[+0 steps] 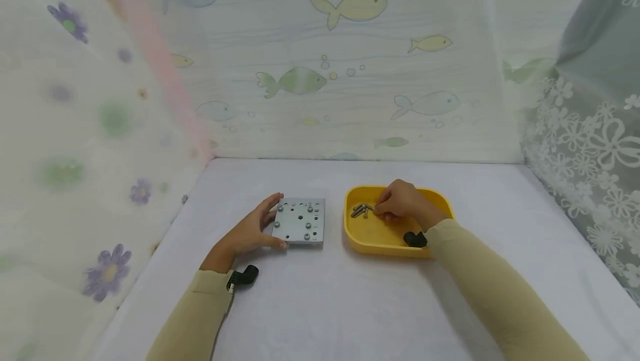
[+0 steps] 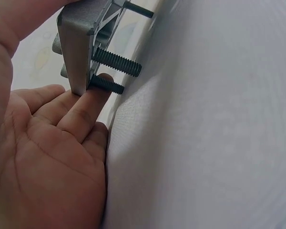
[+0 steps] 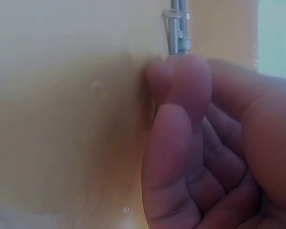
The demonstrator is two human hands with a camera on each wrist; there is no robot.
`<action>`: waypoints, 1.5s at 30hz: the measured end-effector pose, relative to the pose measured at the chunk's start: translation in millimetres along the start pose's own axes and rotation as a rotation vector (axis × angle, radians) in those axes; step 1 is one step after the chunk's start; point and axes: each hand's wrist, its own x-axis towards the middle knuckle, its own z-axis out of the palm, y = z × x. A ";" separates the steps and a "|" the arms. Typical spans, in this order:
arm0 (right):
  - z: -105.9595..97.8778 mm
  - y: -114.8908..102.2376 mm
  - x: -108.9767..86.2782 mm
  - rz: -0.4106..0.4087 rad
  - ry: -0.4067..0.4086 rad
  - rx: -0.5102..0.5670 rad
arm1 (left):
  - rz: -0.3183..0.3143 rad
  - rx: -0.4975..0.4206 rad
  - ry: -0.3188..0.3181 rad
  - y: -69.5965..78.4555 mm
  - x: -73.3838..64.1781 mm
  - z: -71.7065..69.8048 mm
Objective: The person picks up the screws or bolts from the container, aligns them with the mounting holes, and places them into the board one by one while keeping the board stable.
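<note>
At the middle of the head view, a square silver metal plate (image 1: 295, 227) with several holes carries several bolts set upright in it. My left hand (image 1: 252, 230) grips its left side, thumb at the near corner and fingers at the far one. In the left wrist view, threaded bolt ends (image 2: 117, 62) stick out below the plate. My right hand (image 1: 402, 202) reaches into a yellow tray (image 1: 375, 249), its fingertips pinched together at a bolt (image 3: 174, 31) among loose ones. The fingers hide part of that bolt.
Several loose bolts (image 1: 358, 211) lie in the tray's left part. Dark wrist cameras sit at both cuffs, the left one (image 1: 244, 276) above the white cloth (image 1: 330, 305). Curtains printed with fish and flowers (image 1: 300, 80) enclose the table at the back and sides.
</note>
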 end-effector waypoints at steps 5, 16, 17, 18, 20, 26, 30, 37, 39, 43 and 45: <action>5.2 -2.6 -0.5 0.003 -0.018 -0.029 | -0.009 0.002 -0.002 -2.3 -2.2 -0.4; 2.5 -11.1 -4.8 0.007 -0.008 -0.049 | -0.024 -0.005 -0.008 -4.1 -1.3 -2.1; 2.2 -10.7 -5.1 0.012 -0.010 -0.042 | -0.024 -0.002 -0.008 -4.0 -0.6 -1.9; 2.1 -9.9 -5.3 0.016 -0.011 -0.036 | -0.025 0.000 -0.009 -3.7 -0.1 -1.5; 1.8 -8.1 -5.5 0.021 -0.010 -0.031 | -0.030 -0.008 -0.011 -2.8 0.4 -0.9; -1.5 -5.6 -8.2 0.000 -0.011 -0.015 | -0.047 -0.021 -0.010 -1.7 0.0 0.7; -7.0 -8.7 -12.8 -0.036 0.006 0.016 | -0.037 -0.009 -0.005 -1.7 1.4 1.1; -14.7 -19.2 -17.3 -0.096 0.044 0.075 | -0.019 -0.017 -0.008 0.2 2.1 0.2; -16.7 -21.9 -18.4 -0.109 0.065 0.103 | -0.010 -0.016 -0.008 0.7 1.6 0.1; -20.8 -26.8 -20.3 -0.113 0.100 0.149 | -0.005 0.000 -0.007 -0.8 1.5 -0.2; -23.3 -29.8 -22.2 -0.113 0.114 0.171 | -0.007 0.003 -0.006 -1.3 1.2 -0.7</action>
